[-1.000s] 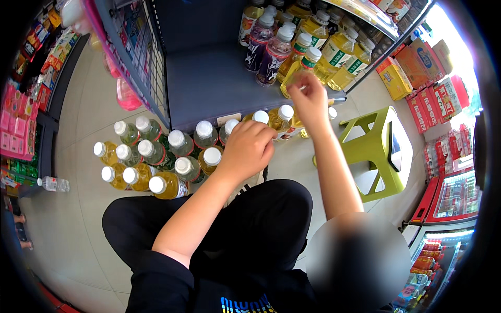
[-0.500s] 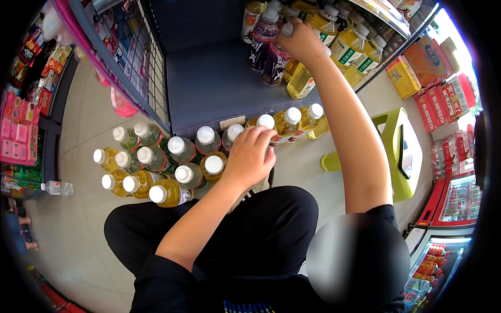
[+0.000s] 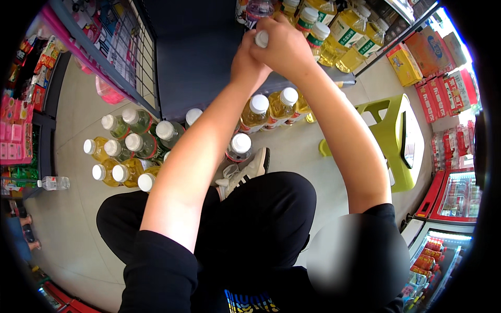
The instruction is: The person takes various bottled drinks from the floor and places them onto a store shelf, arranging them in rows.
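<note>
Both hands meet above the dark shelf (image 3: 201, 57) around one bottle, whose pale cap (image 3: 261, 39) shows between them. Its body is hidden by my hands. My left hand (image 3: 248, 63) is closed on the near left side, and my right hand (image 3: 287, 48) wraps it from the right. Just behind them stands a purple drink bottle (image 3: 259, 9). To the right on the shelf are several yellow drink bottles (image 3: 348, 34) with green-and-white labels. Below my forearms, a row of white-capped yellow bottles (image 3: 254, 113) stands on the floor along the shelf front.
More white-capped bottles (image 3: 141, 145), clear and yellow, crowd the floor at left. One bottle (image 3: 240, 146) stands near my shoe (image 3: 253, 169). A green stool (image 3: 389, 130) is at right, before stacked cartons (image 3: 441, 101). A wire rack side (image 3: 136, 57) borders the shelf's left.
My left hand has left the floor bottles and reached up to the shelf beside my right hand. My right hand has moved left and nearer with a bottle. The view has shifted slightly.
</note>
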`<control>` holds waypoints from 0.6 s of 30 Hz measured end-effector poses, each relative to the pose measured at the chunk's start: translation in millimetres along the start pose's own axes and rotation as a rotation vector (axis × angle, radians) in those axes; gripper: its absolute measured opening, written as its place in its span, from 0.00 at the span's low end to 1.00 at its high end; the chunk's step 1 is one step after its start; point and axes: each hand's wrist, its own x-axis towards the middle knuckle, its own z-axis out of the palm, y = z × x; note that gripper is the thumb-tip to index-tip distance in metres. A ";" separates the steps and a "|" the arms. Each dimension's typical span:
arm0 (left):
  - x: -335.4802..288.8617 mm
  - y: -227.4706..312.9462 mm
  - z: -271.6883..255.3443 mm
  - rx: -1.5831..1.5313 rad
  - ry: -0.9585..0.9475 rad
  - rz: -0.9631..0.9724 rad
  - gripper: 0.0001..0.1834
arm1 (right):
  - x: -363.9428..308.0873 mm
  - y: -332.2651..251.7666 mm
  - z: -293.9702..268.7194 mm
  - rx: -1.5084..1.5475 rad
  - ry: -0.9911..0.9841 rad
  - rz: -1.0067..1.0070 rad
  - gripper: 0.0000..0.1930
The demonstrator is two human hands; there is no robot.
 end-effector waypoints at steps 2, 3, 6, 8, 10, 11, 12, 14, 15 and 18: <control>-5.3 -3.8 1.3 0.017 -0.014 0.052 0.41 | -6.3 -1.5 0.2 -0.069 0.063 -0.060 0.16; -11.0 -2.7 0.0 0.070 -0.001 0.120 0.40 | -10.0 -2.6 -2.5 -0.054 0.061 -0.054 0.16; -24.8 16.5 -4.9 0.090 0.001 0.199 0.39 | -16.6 -11.7 -22.6 0.026 0.062 -0.049 0.17; -32.8 39.1 -10.6 0.157 -0.038 0.214 0.42 | -24.4 -22.9 -46.1 0.035 0.098 -0.021 0.14; -42.6 67.6 -12.0 0.111 -0.007 0.347 0.42 | -28.4 -35.1 -77.0 0.120 0.061 0.066 0.17; -45.7 83.3 -12.5 0.092 0.005 0.405 0.42 | -31.9 -43.7 -88.3 0.100 0.127 0.042 0.17; -49.3 98.8 -13.2 -0.097 -0.027 0.265 0.31 | -32.2 -51.2 -100.0 0.176 0.171 -0.007 0.15; -58.2 124.1 -18.2 -0.045 -0.070 0.286 0.34 | -41.9 -65.4 -122.1 0.218 0.254 -0.024 0.12; -64.4 133.2 -19.4 -0.021 -0.090 0.296 0.36 | -45.8 -69.7 -136.0 0.263 0.261 -0.021 0.12; -86.3 151.2 -9.6 -0.304 -0.180 0.295 0.37 | -63.5 -75.9 -175.7 0.329 0.172 0.080 0.12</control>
